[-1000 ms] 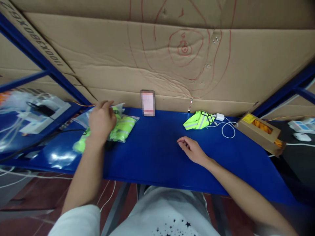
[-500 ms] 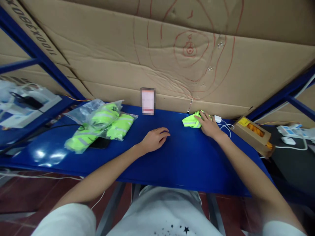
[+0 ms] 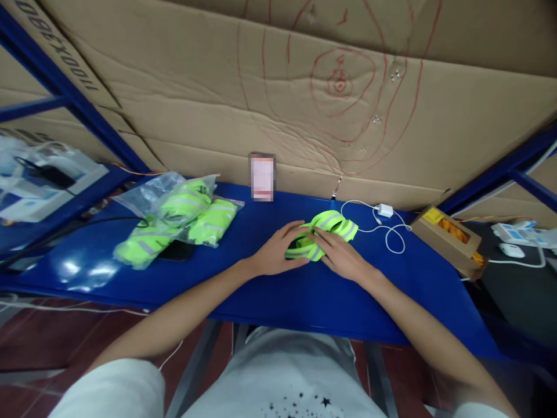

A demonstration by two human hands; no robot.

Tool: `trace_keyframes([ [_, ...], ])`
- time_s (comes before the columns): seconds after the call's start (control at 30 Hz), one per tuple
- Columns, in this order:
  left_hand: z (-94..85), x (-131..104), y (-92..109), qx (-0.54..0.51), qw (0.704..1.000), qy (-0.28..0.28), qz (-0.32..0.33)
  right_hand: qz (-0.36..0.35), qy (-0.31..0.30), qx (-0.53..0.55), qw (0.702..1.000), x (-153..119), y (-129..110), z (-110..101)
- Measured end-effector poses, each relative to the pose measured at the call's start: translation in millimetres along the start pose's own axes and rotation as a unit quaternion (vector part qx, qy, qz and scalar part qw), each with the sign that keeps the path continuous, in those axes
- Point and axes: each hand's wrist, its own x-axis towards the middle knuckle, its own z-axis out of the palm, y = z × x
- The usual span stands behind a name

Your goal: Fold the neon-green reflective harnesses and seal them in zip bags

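A neon-yellow reflective strap with grey stripes lies loosely coiled on the blue table, in front of me. Around the left end of the coil, my left hand is curved, its thumb and fingers on either side of a loop. My right hand grips the middle of the strap from the right, with its fingertips pressed onto the band. To the left lie plastic bags with more neon-yellow strap material inside.
A blurred-out phone-like object leans against the cardboard wall. A white charger with a looped cable and a cardboard box with orange contents are on the right. A dark flat object lies beneath the bags.
My right hand has brought the strap left and nearer to me, away from the charger. The strap has spread into wider loops, and my left hand now reaches around one end.
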Motion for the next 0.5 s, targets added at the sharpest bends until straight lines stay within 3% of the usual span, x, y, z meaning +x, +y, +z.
trace_keyframes([
  [0.13, 10.9, -1, 6, 0.097, 0.995, -0.039, 0.0, -0.039, 0.005, 0.041, 0.998, -8, -16, 3],
  [0.27, 15.8, 1, -1, 0.13, 0.989, -0.067, -0.014, -0.019, 0.026, 0.048, 0.998, -13, -12, -8],
  [0.5, -8.6, 1, -16, 0.165, 0.983, -0.057, -0.054, 0.109, 0.094, -0.019, 0.989, -21, 26, -8],
])
